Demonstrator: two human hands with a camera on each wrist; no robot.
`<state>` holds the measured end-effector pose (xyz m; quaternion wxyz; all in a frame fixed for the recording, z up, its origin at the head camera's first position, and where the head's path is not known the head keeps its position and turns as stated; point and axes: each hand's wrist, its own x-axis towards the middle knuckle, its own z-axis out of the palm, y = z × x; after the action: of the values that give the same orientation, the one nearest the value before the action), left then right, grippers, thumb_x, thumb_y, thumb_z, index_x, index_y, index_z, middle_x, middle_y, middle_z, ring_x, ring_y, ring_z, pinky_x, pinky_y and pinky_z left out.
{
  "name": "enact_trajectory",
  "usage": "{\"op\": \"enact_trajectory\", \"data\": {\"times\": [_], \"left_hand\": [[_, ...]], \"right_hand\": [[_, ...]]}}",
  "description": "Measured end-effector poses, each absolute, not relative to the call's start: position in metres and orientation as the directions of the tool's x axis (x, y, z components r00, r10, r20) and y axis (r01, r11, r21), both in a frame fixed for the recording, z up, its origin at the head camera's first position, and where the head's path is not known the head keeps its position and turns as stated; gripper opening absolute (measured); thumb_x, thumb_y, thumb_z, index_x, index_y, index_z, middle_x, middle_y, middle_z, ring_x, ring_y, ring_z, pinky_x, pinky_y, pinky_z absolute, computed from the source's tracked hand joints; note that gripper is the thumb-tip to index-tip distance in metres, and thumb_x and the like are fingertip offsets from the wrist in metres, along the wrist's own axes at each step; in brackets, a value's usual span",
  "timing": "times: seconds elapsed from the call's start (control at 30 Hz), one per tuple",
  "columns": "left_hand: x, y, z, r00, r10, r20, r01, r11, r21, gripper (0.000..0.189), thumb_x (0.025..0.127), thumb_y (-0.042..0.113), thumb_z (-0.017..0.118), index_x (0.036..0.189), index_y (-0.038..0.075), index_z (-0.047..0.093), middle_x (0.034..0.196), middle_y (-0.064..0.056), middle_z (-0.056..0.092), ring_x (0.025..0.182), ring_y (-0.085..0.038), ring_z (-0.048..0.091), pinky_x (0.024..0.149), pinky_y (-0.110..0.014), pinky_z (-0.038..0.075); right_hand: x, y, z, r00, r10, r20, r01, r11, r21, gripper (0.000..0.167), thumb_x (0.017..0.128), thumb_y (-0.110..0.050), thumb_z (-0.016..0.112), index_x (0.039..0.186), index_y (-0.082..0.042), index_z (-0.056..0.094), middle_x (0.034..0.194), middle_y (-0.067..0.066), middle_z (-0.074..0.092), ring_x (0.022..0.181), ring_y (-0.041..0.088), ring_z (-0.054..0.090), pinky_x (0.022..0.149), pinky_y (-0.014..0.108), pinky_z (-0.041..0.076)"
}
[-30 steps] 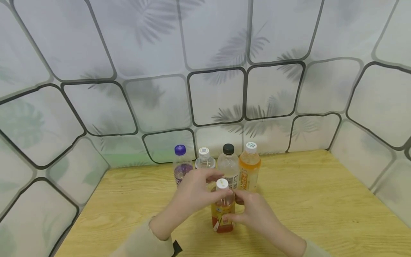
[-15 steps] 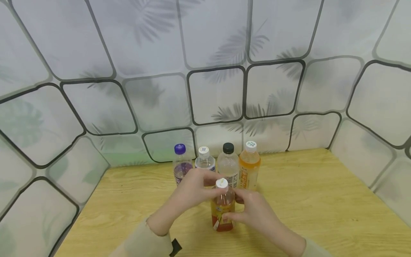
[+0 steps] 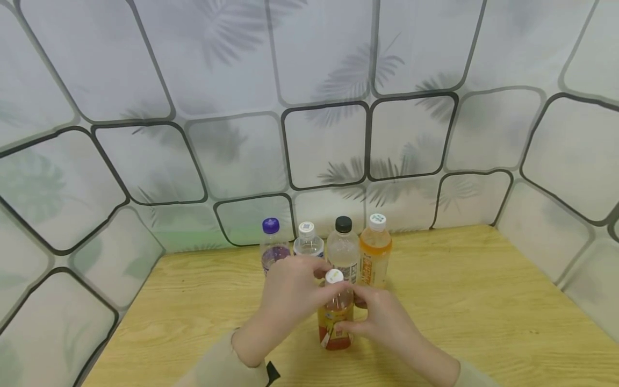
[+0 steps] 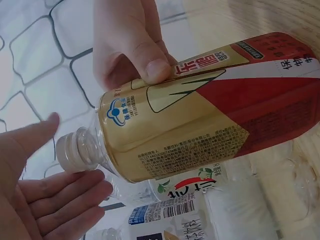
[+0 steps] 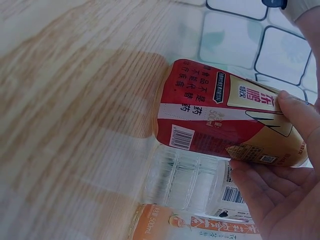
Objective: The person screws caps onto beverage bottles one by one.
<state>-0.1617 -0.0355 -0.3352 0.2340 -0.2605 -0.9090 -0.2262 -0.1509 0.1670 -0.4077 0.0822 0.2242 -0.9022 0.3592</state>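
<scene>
A drink bottle (image 3: 336, 328) with a red and gold label and a white cap (image 3: 334, 277) stands upright on the wooden table. My right hand (image 3: 384, 317) grips it round the label, thumb on the near side and fingers on the far side, as the right wrist view shows. Around the cap is my left hand (image 3: 295, 290). In the left wrist view that hand's fingers (image 4: 75, 195) lie loosely extended beside the cap, and its thumb (image 4: 42, 132) stands off it. The cap sits on the bottle neck there.
Behind the bottle several others stand in a row: one with a purple cap (image 3: 271, 226), a clear one with a white cap (image 3: 307, 230), one with a black cap (image 3: 344, 224) and an orange drink (image 3: 376, 247). A patterned fabric wall (image 3: 324, 145) borders the table (image 3: 483, 301).
My left hand has turned slightly about the cap; its wrist has shifted right and its thumb lies further across the neck. The right hand and the bottle have stayed in place.
</scene>
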Motion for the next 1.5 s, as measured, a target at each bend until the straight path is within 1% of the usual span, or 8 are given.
{"op": "enact_trajectory", "data": {"times": [0.13,0.3,0.6,0.9,1.07,1.2,1.33,1.5], "left_hand": [[-0.162,-0.034,-0.333,-0.760,0.382,0.526,0.579,0.765,0.281,0.028,0.081,0.047,0.091,0.083,0.020,0.083,0.076,0.007,0.080,0.064,-0.007,0.070,0.054,-0.013,0.046],[-0.171,-0.041,-0.331,-0.811,0.449,0.375,0.585,0.611,0.533,0.021,0.088,0.026,0.089,0.104,0.013,0.085,0.100,-0.002,0.084,0.091,-0.020,0.081,0.078,-0.028,0.065],[-0.182,-0.047,-0.336,-0.794,0.566,0.222,0.471,0.342,0.813,0.036,0.091,0.002,0.078,0.127,0.001,0.076,0.122,-0.016,0.079,0.111,-0.031,0.078,0.094,-0.025,0.063],[-0.173,-0.041,-0.338,-0.836,0.421,0.352,0.546,0.577,0.607,0.050,0.091,0.037,0.085,0.128,0.006,0.075,0.119,-0.008,0.081,0.107,-0.027,0.079,0.089,-0.037,0.065],[-0.167,-0.034,-0.342,-0.716,0.370,0.592,0.568,0.802,0.187,0.043,0.081,0.058,0.087,0.081,0.016,0.077,0.073,0.007,0.076,0.056,-0.005,0.060,0.051,-0.014,0.043],[-0.164,-0.030,-0.342,-0.653,0.397,0.645,0.541,0.841,0.030,0.048,0.079,0.060,0.088,0.063,0.021,0.066,0.054,0.013,0.059,0.046,0.000,0.037,0.043,-0.011,0.024],[-0.166,-0.032,-0.339,-0.705,0.421,0.571,0.595,0.789,0.154,0.033,0.084,0.049,0.089,0.076,0.018,0.079,0.063,0.009,0.070,0.052,-0.004,0.056,0.048,-0.012,0.039],[-0.177,-0.042,-0.338,-0.772,0.501,0.392,0.636,0.596,0.490,0.021,0.091,0.027,0.086,0.106,0.012,0.085,0.102,-0.002,0.084,0.097,-0.021,0.080,0.085,-0.031,0.066]], "right_hand": [[-0.151,0.167,-0.408,-0.882,-0.345,0.322,-0.471,0.643,-0.604,0.067,0.078,-0.035,0.096,0.135,-0.010,0.071,0.121,0.006,0.079,0.102,0.025,0.079,0.084,0.029,0.066],[-0.152,0.167,-0.410,-0.863,-0.359,0.355,-0.505,0.631,-0.589,0.063,0.078,-0.033,0.096,0.132,-0.009,0.072,0.118,0.004,0.080,0.101,0.023,0.079,0.083,0.028,0.066],[-0.152,0.167,-0.410,-0.859,-0.358,0.365,-0.511,0.638,-0.576,0.053,0.077,-0.030,0.097,0.121,-0.011,0.075,0.115,0.005,0.081,0.098,0.024,0.080,0.082,0.029,0.066],[-0.151,0.167,-0.410,-0.867,-0.354,0.350,-0.498,0.637,-0.588,0.064,0.078,-0.031,0.096,0.131,-0.008,0.072,0.120,0.006,0.080,0.102,0.025,0.079,0.083,0.028,0.066],[-0.151,0.168,-0.411,-0.860,-0.362,0.360,-0.510,0.631,-0.584,0.065,0.078,-0.030,0.096,0.134,-0.007,0.070,0.120,0.006,0.079,0.102,0.026,0.079,0.083,0.029,0.066],[-0.151,0.168,-0.411,-0.864,-0.354,0.358,-0.503,0.635,-0.587,0.063,0.078,-0.028,0.096,0.132,-0.009,0.071,0.119,0.005,0.079,0.102,0.026,0.079,0.083,0.028,0.066],[-0.152,0.167,-0.410,-0.870,-0.350,0.349,-0.493,0.639,-0.590,0.064,0.078,-0.030,0.096,0.132,-0.009,0.071,0.120,0.006,0.079,0.102,0.025,0.079,0.082,0.027,0.066],[-0.153,0.167,-0.410,-0.870,-0.352,0.345,-0.493,0.649,-0.580,0.063,0.078,-0.032,0.096,0.132,-0.009,0.072,0.119,0.006,0.080,0.099,0.024,0.079,0.082,0.026,0.065]]}}
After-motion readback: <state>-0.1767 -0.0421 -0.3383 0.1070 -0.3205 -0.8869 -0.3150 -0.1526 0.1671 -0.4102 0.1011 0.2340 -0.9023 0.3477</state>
